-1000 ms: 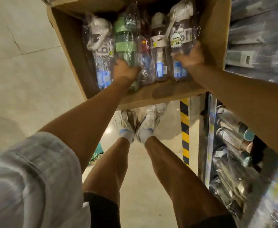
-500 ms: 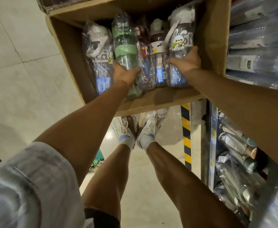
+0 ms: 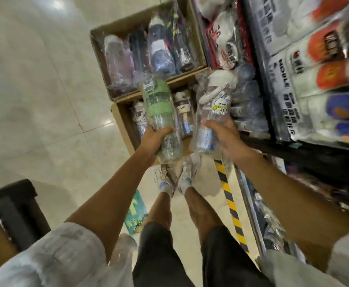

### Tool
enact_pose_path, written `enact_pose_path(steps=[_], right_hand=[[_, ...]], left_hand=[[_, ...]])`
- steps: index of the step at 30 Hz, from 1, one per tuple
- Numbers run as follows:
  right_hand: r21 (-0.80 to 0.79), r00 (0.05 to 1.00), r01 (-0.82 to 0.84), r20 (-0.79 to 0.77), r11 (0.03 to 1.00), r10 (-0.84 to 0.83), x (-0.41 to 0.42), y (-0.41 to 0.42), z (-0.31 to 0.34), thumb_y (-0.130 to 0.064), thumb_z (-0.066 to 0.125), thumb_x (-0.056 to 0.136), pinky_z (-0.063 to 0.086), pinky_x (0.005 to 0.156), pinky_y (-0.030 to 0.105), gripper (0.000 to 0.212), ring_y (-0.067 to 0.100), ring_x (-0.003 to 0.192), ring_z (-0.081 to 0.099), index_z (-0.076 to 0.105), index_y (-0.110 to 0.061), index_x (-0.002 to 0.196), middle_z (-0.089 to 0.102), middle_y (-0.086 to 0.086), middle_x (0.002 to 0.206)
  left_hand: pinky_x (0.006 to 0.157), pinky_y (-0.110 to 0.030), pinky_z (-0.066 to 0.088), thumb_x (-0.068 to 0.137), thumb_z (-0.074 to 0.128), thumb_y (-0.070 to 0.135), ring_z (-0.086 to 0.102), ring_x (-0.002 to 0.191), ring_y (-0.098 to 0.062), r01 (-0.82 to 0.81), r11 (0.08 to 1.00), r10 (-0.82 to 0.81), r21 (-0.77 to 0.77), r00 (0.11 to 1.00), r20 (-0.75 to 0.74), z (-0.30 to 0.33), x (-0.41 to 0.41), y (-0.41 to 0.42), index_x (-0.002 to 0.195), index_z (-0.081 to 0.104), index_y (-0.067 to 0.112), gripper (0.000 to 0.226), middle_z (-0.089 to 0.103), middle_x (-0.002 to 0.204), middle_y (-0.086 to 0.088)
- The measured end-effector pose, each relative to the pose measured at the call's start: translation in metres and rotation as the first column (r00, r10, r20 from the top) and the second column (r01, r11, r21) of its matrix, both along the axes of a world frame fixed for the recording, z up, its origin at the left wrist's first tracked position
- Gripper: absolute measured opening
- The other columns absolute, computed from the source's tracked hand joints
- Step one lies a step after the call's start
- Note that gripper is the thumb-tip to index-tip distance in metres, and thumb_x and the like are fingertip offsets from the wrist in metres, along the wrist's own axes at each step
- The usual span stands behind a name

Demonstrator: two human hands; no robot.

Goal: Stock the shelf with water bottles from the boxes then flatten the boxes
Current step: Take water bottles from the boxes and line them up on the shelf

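Observation:
My left hand (image 3: 153, 139) grips the lower end of a green-banded water bottle (image 3: 159, 104) wrapped in clear plastic. My right hand (image 3: 224, 137) holds a white rabbit-print bottle (image 3: 212, 108) by its base. Both bottles are lifted above the near cardboard box (image 3: 122, 123) on the floor, which still holds several wrapped bottles (image 3: 182, 108). Behind it lies a second open box (image 3: 99, 48) with several dark and purple bottles (image 3: 159, 48). The shelf (image 3: 293, 83) stands at the right, packed with wrapped goods.
My feet in white shoes (image 3: 173, 179) stand just before the near box. A yellow-and-black striped strip (image 3: 229, 199) runs along the shelf base. A dark stand (image 3: 14, 210) is at lower left; a green floor sticker (image 3: 136, 214) lies beside my left leg.
Both hands have lifted their bottles up out of the near box. The view has tilted up and back, so the second box and the upper shelf are now in sight.

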State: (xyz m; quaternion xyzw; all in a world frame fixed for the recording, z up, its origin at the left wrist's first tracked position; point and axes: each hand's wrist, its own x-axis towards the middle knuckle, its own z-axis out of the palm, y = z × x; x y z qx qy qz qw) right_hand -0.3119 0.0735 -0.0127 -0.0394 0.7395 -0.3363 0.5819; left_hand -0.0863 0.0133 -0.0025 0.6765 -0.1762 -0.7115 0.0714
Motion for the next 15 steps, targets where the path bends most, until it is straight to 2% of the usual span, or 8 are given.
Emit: enact_pose_path(steps=[3,5,6,7,9,12,14,15], right_hand=[[-0.082,1.000,0.030,0.005,0.996,-0.029,-0.002,0.011,0.100,-0.019,0.086,0.079,0.058,0.097,0.042,0.068,0.020,0.104,0.072,0.055,-0.024,0.140,0.075,-0.002,0.112],[-0.127,0.998,0.061,0.005,0.990,-0.061,-0.002,0.024,0.163,-0.008,0.078,0.089,0.055,0.095,0.037,0.067,0.013,0.100,0.068,0.045,-0.026,0.145,0.068,-0.008,0.113],[-0.162,0.998,0.065,0.013,0.985,-0.064,-0.001,0.029,0.194,-0.007,0.078,0.088,0.054,0.092,0.034,0.074,0.010,0.095,0.067,0.041,-0.024,0.150,0.068,-0.009,0.107],[-0.198,0.998,0.060,0.014,0.978,-0.058,-0.001,0.035,0.223,-0.011,0.083,0.082,0.054,0.088,0.033,0.077,0.008,0.086,0.067,0.044,-0.020,0.148,0.070,-0.010,0.096],[-0.227,0.998,0.047,-0.021,0.973,-0.053,-0.002,0.049,0.272,-0.025,0.088,0.063,0.054,0.081,0.033,0.075,0.007,0.075,0.068,0.056,-0.012,0.129,0.070,-0.014,0.078],[-0.282,0.985,0.104,-0.101,0.954,-0.137,0.005,0.076,0.336,-0.027,0.090,0.054,0.056,0.080,0.034,0.067,0.015,0.087,0.072,0.066,-0.011,0.114,0.075,-0.009,0.085],[-0.345,0.971,0.149,-0.126,0.927,-0.203,0.014,0.097,0.370,-0.039,0.099,0.041,0.059,0.086,0.040,0.085,0.022,0.093,0.074,0.068,-0.011,0.115,0.077,-0.005,0.090],[-0.384,0.961,0.202,-0.102,0.901,-0.258,0.019,0.108,0.387,-0.041,0.102,0.043,0.061,0.089,0.039,0.091,0.020,0.092,0.075,0.066,-0.009,0.120,0.079,-0.005,0.092]], left_hand=[[0.088,-0.058,0.061,0.068,0.086,0.022,0.076,0.099,-0.034,0.061,0.995,-0.065,-0.073,0.996,-0.059,0.100,-0.005,-0.002,0.126,0.056,0.016,0.066,0.074,0.117,-0.016],[0.089,-0.058,0.061,0.063,0.087,0.026,0.076,0.101,-0.034,0.109,0.986,-0.120,-0.125,0.989,-0.085,0.161,-0.008,0.001,0.125,0.057,0.020,0.069,0.074,0.117,-0.015],[0.087,-0.056,0.062,0.063,0.088,0.027,0.076,0.101,-0.033,0.136,0.978,-0.152,-0.158,0.983,-0.098,0.190,-0.009,0.003,0.128,0.057,0.020,0.073,0.074,0.117,-0.014],[0.084,-0.053,0.063,0.066,0.087,0.025,0.076,0.098,-0.032,0.169,0.966,-0.191,-0.197,0.976,-0.100,0.216,-0.010,0.004,0.131,0.056,0.018,0.072,0.075,0.116,-0.014],[0.075,-0.043,0.063,0.079,0.081,0.014,0.077,0.094,-0.029,0.240,0.924,-0.284,-0.297,0.952,-0.115,0.262,-0.012,0.010,0.132,0.059,0.015,0.058,0.076,0.113,-0.014],[0.084,-0.046,0.062,0.079,0.077,0.014,0.076,0.101,-0.033,0.313,0.861,-0.406,-0.402,0.897,-0.172,0.324,-0.012,0.027,0.131,0.060,0.011,0.055,0.076,0.113,-0.016],[0.084,-0.046,0.062,0.084,0.076,0.012,0.076,0.102,-0.032,0.342,0.822,-0.474,-0.455,0.854,-0.215,0.362,-0.011,0.039,0.132,0.060,0.012,0.051,0.076,0.115,-0.015],[0.083,-0.044,0.063,0.087,0.074,0.010,0.076,0.101,-0.030,0.360,0.801,-0.509,-0.479,0.831,-0.226,0.378,-0.010,0.046,0.131,0.060,0.015,0.046,0.077,0.114,-0.013]])
